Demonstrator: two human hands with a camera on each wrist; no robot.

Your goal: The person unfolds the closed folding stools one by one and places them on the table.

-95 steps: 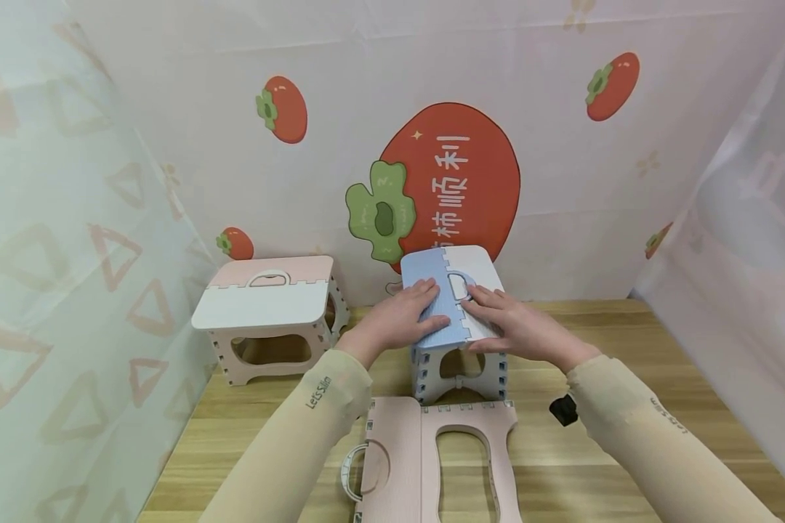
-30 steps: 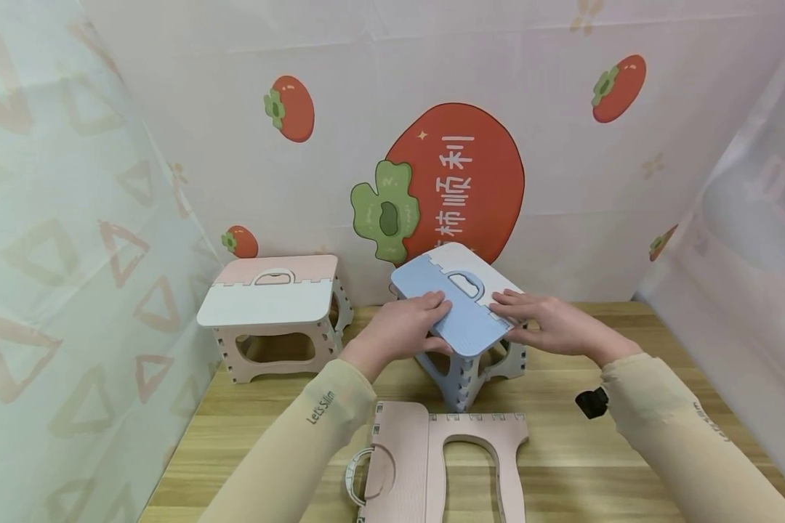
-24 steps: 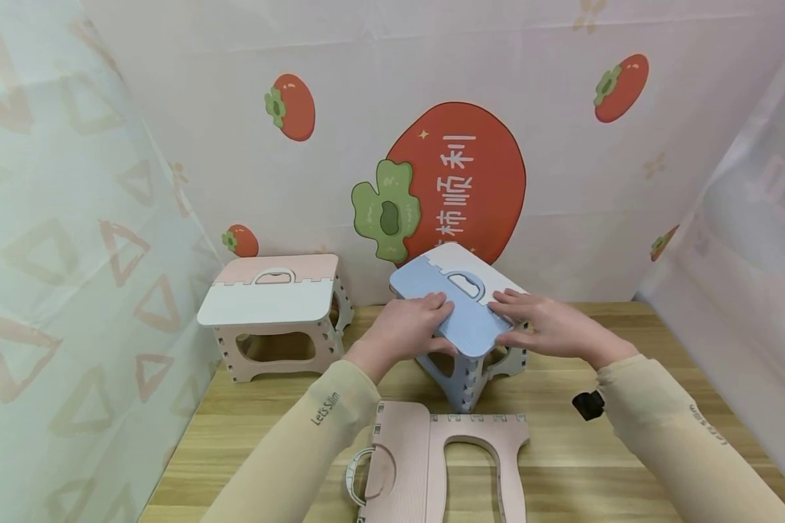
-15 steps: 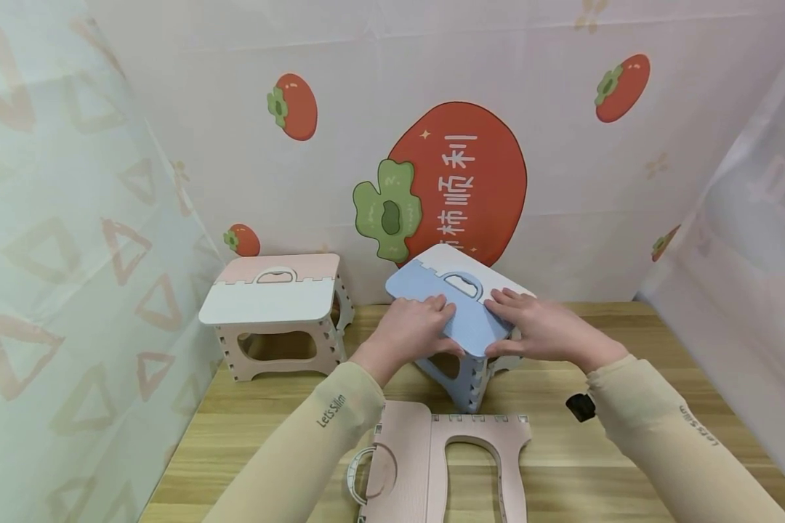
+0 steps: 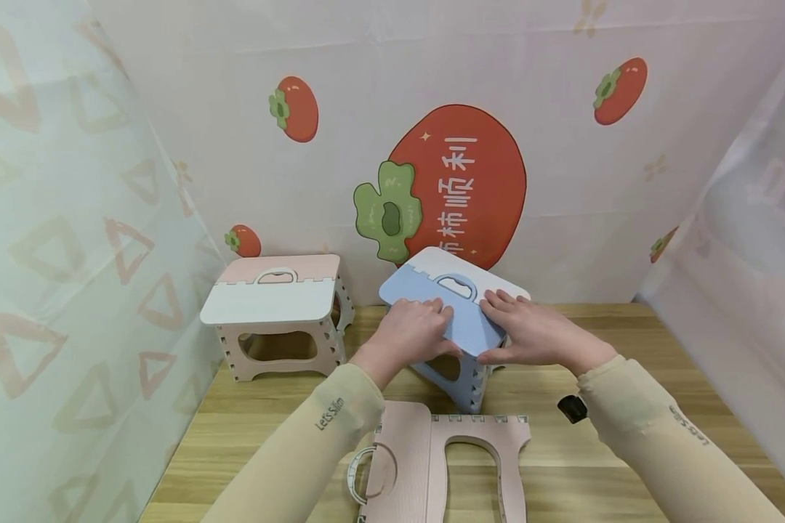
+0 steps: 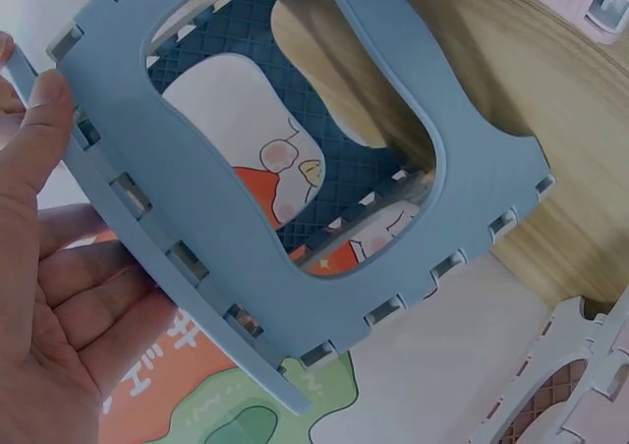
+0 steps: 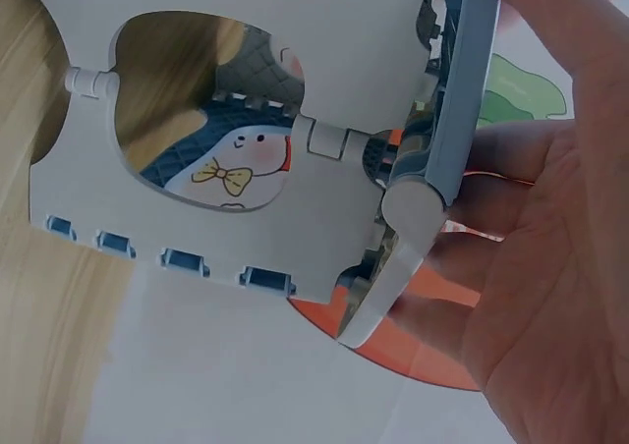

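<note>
Standing under left hand (image 5: 408,333) and right hand (image 5: 530,330), blue-and-white stool (image 5: 469,319)

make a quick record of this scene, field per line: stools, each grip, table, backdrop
blue stool: standing, blue-and-white top, set at an angle
left grip: holds blue stool, fingers on top, thumb at near edge
right grip: same stool, fingers on top, thumb at near edge
pink stool: standing, left of blue stool
flat stool: pink, lying down, partly out of frame
table: wood-grain
backdrop: white, red fruit prints
</note>
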